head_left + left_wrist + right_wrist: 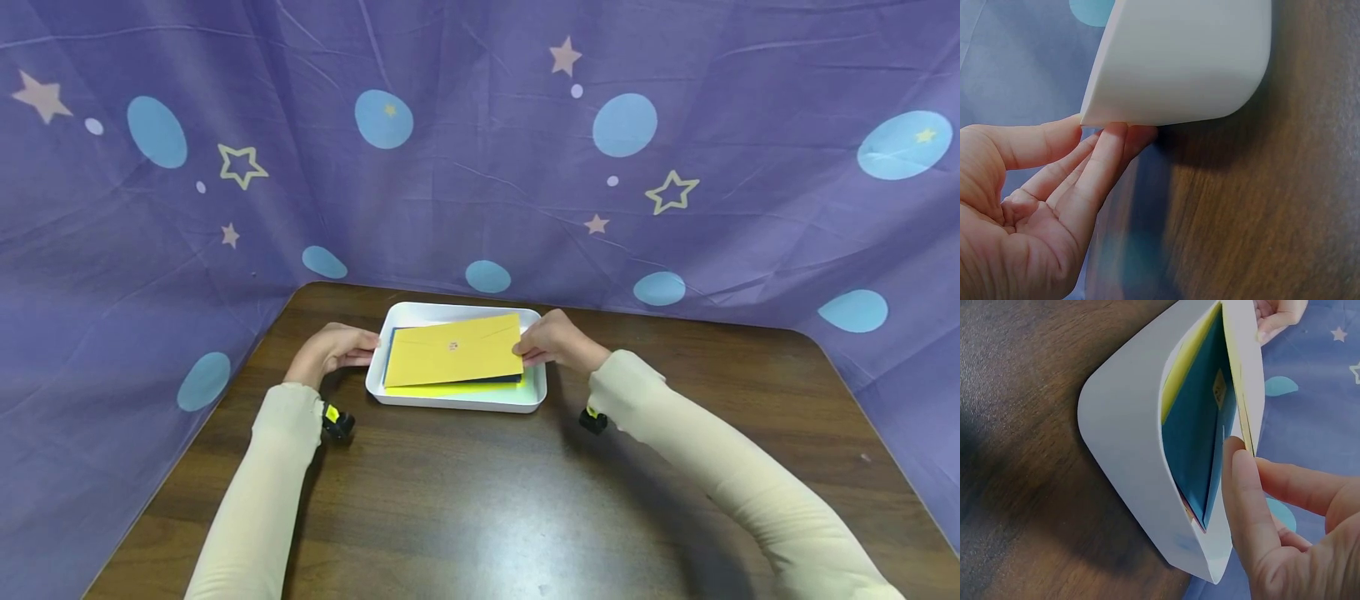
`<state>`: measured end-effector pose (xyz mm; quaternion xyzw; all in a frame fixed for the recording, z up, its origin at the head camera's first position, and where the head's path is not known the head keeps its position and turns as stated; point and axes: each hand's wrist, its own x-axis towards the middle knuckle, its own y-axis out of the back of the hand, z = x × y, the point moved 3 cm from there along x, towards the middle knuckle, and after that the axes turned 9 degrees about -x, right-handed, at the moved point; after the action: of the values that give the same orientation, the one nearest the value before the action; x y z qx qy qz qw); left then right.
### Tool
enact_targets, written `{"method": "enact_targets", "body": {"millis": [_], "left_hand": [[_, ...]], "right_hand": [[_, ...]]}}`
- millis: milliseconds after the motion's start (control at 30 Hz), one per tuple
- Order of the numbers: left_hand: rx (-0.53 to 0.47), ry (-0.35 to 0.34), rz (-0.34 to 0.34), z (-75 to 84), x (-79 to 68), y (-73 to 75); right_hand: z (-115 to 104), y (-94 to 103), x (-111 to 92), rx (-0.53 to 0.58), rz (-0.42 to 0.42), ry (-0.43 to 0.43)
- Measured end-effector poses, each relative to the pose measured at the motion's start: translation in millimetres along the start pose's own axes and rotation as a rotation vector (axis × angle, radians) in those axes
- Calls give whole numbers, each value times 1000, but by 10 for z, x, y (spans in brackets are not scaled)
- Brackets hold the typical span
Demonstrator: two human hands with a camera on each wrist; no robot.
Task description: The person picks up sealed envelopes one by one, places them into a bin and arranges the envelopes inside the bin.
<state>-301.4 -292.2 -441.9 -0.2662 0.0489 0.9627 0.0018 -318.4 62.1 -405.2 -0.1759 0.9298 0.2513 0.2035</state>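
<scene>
A white tray (453, 402) holds a small stack of envelopes. On top is a yellow envelope (453, 350) with a small sticker on its flap. My right hand (553, 340) pinches its right end between thumb and fingers, lifted off the stack. Beneath it lies a dark blue envelope (1194, 440), with a brighter yellow one (1188, 356) under that. At the tray's left side, my left hand (339, 348) holds the rim, with the thumb at the edge and fingers against the outer wall (1179, 75).
The tray stands on a brown wooden table (450, 483), toward its back edge. Behind and to the left hangs a purple cloth (480, 208) with stars and blue spots. Each wrist carries a small black camera (337, 423).
</scene>
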Motion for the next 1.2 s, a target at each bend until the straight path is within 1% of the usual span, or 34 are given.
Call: {"method": "enact_targets", "body": {"millis": [433,567,833,967,1200], "left_hand": [[6,-1,-3,0,-4,4],[-5,-4,-11,4,-14,-4],[-6,-2,-7,2,-7,-6],[-3,1,0,-6,-3,5],[6,4,5,-15,23,14]], "right_hand": [[-5,-77,0,-106,22,110],[-44,-83,6,-160,37,99],[-107,-102,40,-334,72,36],[-130,-103,48,-371,71,30],[-142,-98,74,-393,79,32]]}}
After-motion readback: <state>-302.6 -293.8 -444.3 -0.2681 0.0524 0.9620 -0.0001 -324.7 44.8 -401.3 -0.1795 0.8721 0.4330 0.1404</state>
